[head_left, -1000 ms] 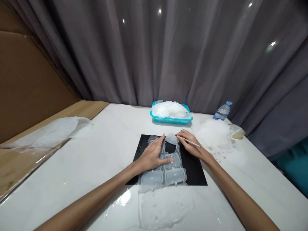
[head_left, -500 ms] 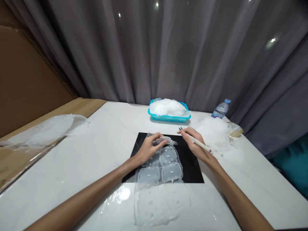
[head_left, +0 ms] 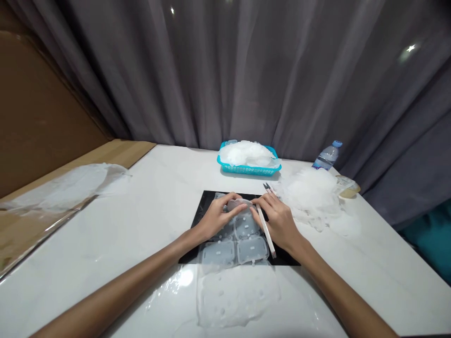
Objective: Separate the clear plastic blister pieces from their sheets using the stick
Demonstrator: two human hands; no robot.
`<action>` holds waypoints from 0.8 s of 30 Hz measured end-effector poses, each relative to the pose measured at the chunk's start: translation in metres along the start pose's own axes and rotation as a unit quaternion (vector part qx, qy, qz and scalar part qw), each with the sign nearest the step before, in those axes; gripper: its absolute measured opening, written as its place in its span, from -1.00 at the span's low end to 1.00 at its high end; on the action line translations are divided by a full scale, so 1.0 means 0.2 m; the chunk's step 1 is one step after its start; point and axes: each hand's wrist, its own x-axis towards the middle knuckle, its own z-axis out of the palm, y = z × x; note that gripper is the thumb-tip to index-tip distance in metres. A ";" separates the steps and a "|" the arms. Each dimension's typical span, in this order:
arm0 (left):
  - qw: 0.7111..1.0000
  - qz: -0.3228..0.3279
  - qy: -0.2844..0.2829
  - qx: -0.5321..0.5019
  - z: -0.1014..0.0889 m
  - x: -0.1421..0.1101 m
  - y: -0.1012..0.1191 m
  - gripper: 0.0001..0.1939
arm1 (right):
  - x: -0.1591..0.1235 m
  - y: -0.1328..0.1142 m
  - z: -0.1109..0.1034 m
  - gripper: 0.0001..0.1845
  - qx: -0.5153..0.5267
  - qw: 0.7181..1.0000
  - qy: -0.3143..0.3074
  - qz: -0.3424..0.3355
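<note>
A translucent, rubbery moulded sheet (head_left: 252, 249) with several rounded rectangular panels lies over a black mat (head_left: 287, 256), its near part on the white table. My left hand (head_left: 217, 218) is closed on a rounded translucent piece (head_left: 239, 203) at the sheet's far end, pinching it between thumb and fingers. From the other side, the fingertips of my right hand (head_left: 278, 220) meet this piece's edge. Slim white tweezers (head_left: 266, 230) with dark, parted tips rest in my right hand, tips pointing away. My fingers hide part of the piece.
Behind the mat stands a turquoise basket (head_left: 248, 170) heaped with white translucent pieces. To the right are a pile of similar pieces (head_left: 313, 190), a water bottle (head_left: 327, 156) and a yellowish container (head_left: 349, 190). Cardboard (head_left: 130, 152) with a translucent sheet (head_left: 70, 188) lies left.
My left hand went from lying flat on the sheet to pinching the far piece. My right hand drew back with the tweezers, then returned, fingertips at the piece and tweezers turned steeper.
</note>
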 end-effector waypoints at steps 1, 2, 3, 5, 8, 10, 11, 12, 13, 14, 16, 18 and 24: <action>1.000 0.002 -0.002 -0.001 0.00 0.00 0.00 -0.69 | 0.00 0.00 0.00 -0.87 0.001 1.000 -0.001 0.001; 1.000 0.004 -0.002 -0.002 -0.01 0.00 0.00 -0.69 | 0.00 0.00 0.00 -0.88 0.005 1.000 -0.001 0.003; 1.000 0.006 -0.001 -0.002 -0.01 0.00 0.00 -0.70 | 0.00 0.00 0.00 -0.89 0.010 1.000 0.000 0.006; 1.000 0.010 0.001 -0.001 -0.02 0.00 -0.01 -0.70 | 0.01 0.01 -0.01 -0.90 0.018 1.000 0.008 0.012; 1.000 0.017 -0.001 -0.010 -0.02 0.01 -0.02 -0.71 | 0.03 0.00 -0.04 -0.88 0.021 0.999 0.026 0.020; 0.999 0.028 -0.015 -0.030 -0.01 0.00 -0.03 -0.70 | 0.04 -0.02 -0.06 -0.96 0.013 0.999 0.042 0.017; 0.998 0.036 -0.028 -0.041 0.00 0.00 -0.04 -0.68 | 0.05 -0.02 -0.07 -0.88 0.007 0.999 0.042 0.007; 0.997 0.044 -0.042 -0.049 0.00 -0.01 -0.04 -0.67 | 0.05 -0.03 -0.07 -0.78 -0.001 0.999 0.037 -0.011; 0.996 0.052 -0.056 -0.050 0.01 -0.02 -0.05 -0.66 | 0.05 -0.04 -0.07 -0.71 -0.009 0.999 0.028 -0.036; 0.995 0.057 -0.069 -0.044 0.01 -0.02 -0.05 -0.66 | 0.05 -0.04 -0.07 -0.69 -0.017 0.998 0.014 -0.066; 0.994 0.070 -0.088 -0.014 0.01 -0.03 -0.05 -0.64 | 0.05 -0.04 -0.07 -0.78 -0.030 0.991 -0.009 -0.127; 0.991 0.091 -0.090 0.043 -0.02 -0.03 -0.06 -0.54 | 0.04 -0.03 -0.07 -0.80 -0.036 0.985 -0.012 -0.167; 0.977 0.070 -0.099 0.177 -0.17 0.04 -0.10 -0.54 | 0.03 -0.02 -0.10 -0.84 0.001 0.984 -0.039 -0.172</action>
